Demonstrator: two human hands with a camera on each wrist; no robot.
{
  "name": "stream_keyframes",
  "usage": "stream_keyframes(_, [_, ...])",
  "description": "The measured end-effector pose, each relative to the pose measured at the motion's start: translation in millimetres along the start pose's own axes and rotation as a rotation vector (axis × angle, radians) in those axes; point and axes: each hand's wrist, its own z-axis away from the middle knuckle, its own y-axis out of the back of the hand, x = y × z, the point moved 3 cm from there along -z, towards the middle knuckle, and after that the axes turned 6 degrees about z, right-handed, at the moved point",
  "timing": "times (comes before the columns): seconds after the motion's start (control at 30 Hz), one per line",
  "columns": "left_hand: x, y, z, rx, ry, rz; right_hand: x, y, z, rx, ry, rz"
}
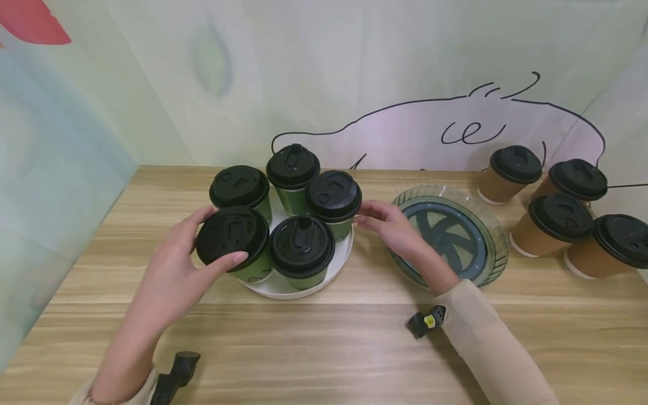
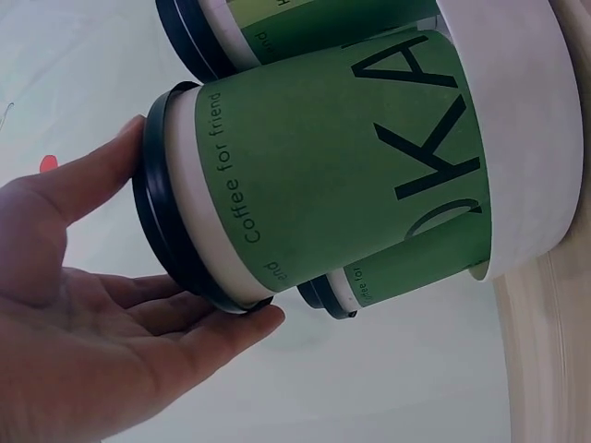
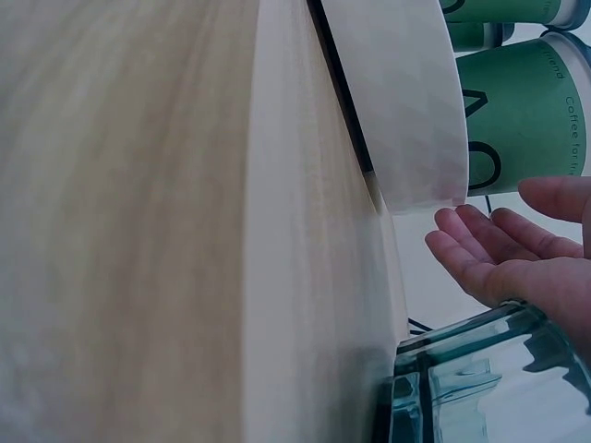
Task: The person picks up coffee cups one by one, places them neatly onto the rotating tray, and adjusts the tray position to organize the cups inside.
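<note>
Several green paper cups with black lids stand upright together on a white round stand (image 1: 341, 260). My left hand (image 1: 169, 267) grips the front-left green paper cup (image 2: 342, 157) by its black lid (image 1: 234, 236), thumb on one side and fingers on the other. In the left wrist view this cup's base sits at the stand's rim. My right hand (image 1: 392, 225) is beside the right-hand green cup (image 1: 334, 199), its fingers loosely bent and holding nothing. Seen from the right wrist, the fingertips (image 3: 452, 221) are right at the white stand's edge, near that cup's side.
A clear greenish ribbed glass dish (image 1: 498, 253) lies right of the stand, beneath my right wrist. Several brown paper cups with black lids, one of them a brown cup (image 1: 547, 230), stand at the table's right. A printed cloth backdrop (image 1: 324, 73) rises behind the wooden table (image 1: 324, 349).
</note>
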Motion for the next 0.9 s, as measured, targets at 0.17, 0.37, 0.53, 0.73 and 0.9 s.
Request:
stream_keyframes(0.17, [-1.6, -1.5, -0.9, -0.005, 0.009, -0.005, 0.3, -0.1, -0.4, 0.002, -0.009, 0.005])
stream_keyframes(0.37, [-3.5, -3.1, -1.6, -0.012, 0.019, -0.001, 0.8, 0.0, -0.6, 0.000, -0.001, 0.000])
stream_keyframes(0.53, [-4.6, -4.1, -2.3, -0.004, 0.018, 0.000, 1.0, -0.1, -0.9, 0.000, 0.005, -0.007])
stream_keyframes(0.73, [-6.7, -6.0, -3.3, 0.005, 0.009, -0.002, 1.0, 0.3, -0.8, 0.003, 0.009, -0.011])
stream_keyframes(0.9, [-9.9, -7.2, -4.5, 0.000, 0.013, -0.010, 1.0, 0.0, -1.0, 0.001, 0.011, -0.010])
